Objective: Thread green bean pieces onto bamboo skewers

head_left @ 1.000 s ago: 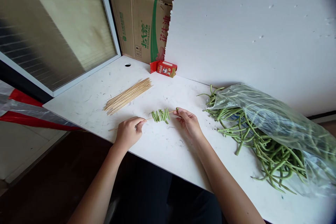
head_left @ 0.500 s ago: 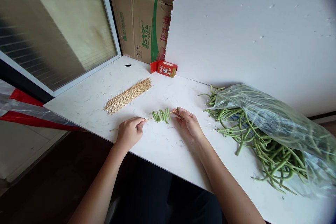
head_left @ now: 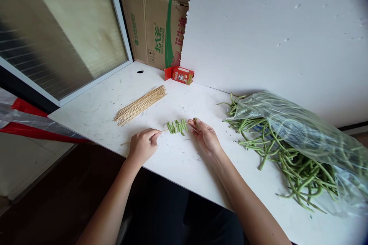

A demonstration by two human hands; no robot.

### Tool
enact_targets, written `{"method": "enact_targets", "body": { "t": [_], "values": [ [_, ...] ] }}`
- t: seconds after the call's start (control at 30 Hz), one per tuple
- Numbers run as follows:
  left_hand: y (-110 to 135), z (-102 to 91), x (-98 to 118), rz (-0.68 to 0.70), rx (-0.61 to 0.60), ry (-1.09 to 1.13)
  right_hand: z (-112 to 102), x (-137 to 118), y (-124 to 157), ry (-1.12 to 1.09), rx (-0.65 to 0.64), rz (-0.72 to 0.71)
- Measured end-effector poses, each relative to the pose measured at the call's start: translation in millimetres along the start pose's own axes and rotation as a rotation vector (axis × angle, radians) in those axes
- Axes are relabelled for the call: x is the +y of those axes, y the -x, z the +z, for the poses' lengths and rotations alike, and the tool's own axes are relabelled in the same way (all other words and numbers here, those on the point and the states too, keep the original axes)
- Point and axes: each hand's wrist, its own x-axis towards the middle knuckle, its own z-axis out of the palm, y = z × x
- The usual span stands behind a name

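My left hand (head_left: 143, 144) is closed around a thin wooden skewer (head_left: 164, 130), whose back end sticks out to the left behind the hand. Several folds of green bean (head_left: 176, 126) are threaded side by side on the skewer between my hands. At the skewer's other end, the thumb and fingers of my right hand (head_left: 207, 138) pinch a bit of green bean (head_left: 196, 121). How far the tip goes into that piece is hidden by the fingers.
A bundle of skewers (head_left: 140, 105) lies on the white table (head_left: 184, 174) behind my left hand. To the right, long green beans (head_left: 304, 174) spill from a clear plastic bag (head_left: 290, 122). A red box (head_left: 183, 75) and a cardboard carton (head_left: 155, 30) stand at the back.
Almost nothing differs. My right fingers have shifted very slightly at the skewer's tip; the left hand keeps its grip and the threaded beans stay in place.
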Motion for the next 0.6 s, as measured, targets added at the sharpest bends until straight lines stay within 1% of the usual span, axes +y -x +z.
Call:
{"method": "enact_targets", "body": {
  "t": [0.17,0.4,0.6],
  "values": [
    [0.4,2.2,0.2,0.004,0.003,-0.023,2.4,4.2,0.0,-0.016,0.042,-0.035],
    [0.9,2.8,0.9,0.012,-0.003,-0.02,7.6,8.6,0.3,-0.021,0.071,-0.133],
    [0.7,2.7,1.0,0.004,0.003,-0.021,9.4,11.4,1.2,-0.021,0.093,-0.145]
  ]
}}
